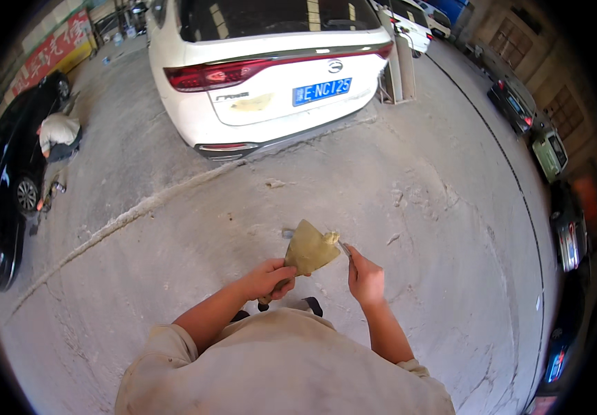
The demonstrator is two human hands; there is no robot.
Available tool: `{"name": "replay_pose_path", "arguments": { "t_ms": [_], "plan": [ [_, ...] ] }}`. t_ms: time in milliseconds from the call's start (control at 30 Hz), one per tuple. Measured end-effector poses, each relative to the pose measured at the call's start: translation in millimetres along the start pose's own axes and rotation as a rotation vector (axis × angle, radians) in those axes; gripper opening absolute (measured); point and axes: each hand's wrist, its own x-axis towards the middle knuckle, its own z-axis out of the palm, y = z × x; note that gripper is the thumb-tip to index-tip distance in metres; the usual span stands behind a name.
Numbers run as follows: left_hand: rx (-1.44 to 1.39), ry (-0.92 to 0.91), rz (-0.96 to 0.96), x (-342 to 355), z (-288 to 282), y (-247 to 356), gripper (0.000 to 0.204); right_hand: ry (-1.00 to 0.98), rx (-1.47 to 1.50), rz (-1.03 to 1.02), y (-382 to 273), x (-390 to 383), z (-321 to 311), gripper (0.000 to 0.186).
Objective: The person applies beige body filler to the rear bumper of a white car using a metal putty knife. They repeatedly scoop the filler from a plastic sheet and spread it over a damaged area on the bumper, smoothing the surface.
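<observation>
My left hand (271, 278) is closed on a wide putty knife (307, 249), its flat blade coated in yellowish-green putty. A dark handle end pokes out below that hand. My right hand (366, 278) grips a narrow scraper (344, 246), seen nearly edge-on. Its tip meets a pale yellow lump of putty (331, 238) at the blade's right corner. Ahead of me stands a white car (264, 72), its rear toward me. A yellowish filler patch (251, 103) marks its tailgate, left of the blue plate.
Concrete floor (195, 242) with a raised, rough seam spreads around me. A person (60, 135) crouches beside a black car (9, 180) at the left. Several parked cars line the right side, among them a green one (549, 153). A post (402, 69) stands by the white car's right rear.
</observation>
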Motion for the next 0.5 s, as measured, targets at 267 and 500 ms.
{"name": "replay_pose_path", "arguments": {
  "t_ms": [267, 500],
  "plan": [
    [0.067, 0.122, 0.049, 115, 95, -16, 0.020, 0.298, -0.038, 0.197, 103, -62, -59, 0.029],
    [0.508, 0.076, 0.358, 199, 153, -44, 0.014, 0.354, -0.363, -0.501, 123, -40, -112, 0.042]
  ]
}}
